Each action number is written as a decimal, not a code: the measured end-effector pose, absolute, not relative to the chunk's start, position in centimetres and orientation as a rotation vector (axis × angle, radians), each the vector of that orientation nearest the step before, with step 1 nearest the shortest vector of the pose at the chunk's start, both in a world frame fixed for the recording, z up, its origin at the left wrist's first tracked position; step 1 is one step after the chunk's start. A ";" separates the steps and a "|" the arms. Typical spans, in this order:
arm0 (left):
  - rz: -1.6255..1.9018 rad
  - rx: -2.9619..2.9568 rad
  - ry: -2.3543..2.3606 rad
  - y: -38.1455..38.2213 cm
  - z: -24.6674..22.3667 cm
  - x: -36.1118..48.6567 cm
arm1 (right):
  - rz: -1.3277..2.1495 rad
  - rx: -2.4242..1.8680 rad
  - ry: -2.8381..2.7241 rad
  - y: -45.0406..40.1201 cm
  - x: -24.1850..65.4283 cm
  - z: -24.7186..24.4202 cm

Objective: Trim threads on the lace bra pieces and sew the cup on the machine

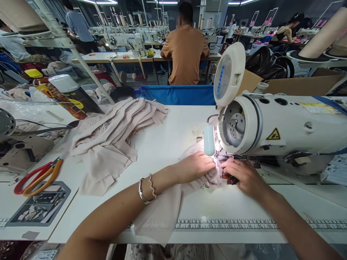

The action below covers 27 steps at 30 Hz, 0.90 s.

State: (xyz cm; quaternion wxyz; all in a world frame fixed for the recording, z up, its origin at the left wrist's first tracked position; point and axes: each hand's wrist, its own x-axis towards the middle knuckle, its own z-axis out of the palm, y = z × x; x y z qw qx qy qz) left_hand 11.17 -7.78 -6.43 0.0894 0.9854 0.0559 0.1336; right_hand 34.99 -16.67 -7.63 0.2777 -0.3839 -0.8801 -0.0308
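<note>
A pale pink lace-trimmed fabric piece [215, 177] lies under the needle area of a white sewing machine [282, 122], lit by a small lamp [209, 140]. My left hand [196, 166] is closed on the fabric from the left, its fingers together and pressed to the cloth. From the right, my right hand [241, 175] has its fingers curled at the lace edge beside the presser foot, closed on the fabric. The needle is hidden behind the lamp and fingers. A sheer tail of the fabric runs under my left forearm to the table's front edge.
A stack of pale pink fabric pieces [116, 133] lies left of the machine. Farther left are scissors [38, 178], a grey parts tray [40, 204] and a spray can [74, 92]. A printed ruler [227, 225] runs along the front edge. A person [185, 54] sits ahead.
</note>
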 end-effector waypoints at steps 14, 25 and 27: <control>0.551 3.165 0.237 -10.1 -8.1 12.0 | -0.132 -1.239 -2.313 -16.9 36.3 -9.4; 0.497 3.072 0.248 -9.7 -7.0 11.6 | -0.145 -0.990 -2.309 -16.6 35.2 -7.8; 0.459 3.103 0.307 -9.9 -6.9 11.5 | -0.198 -1.033 -2.319 -16.7 35.3 -7.9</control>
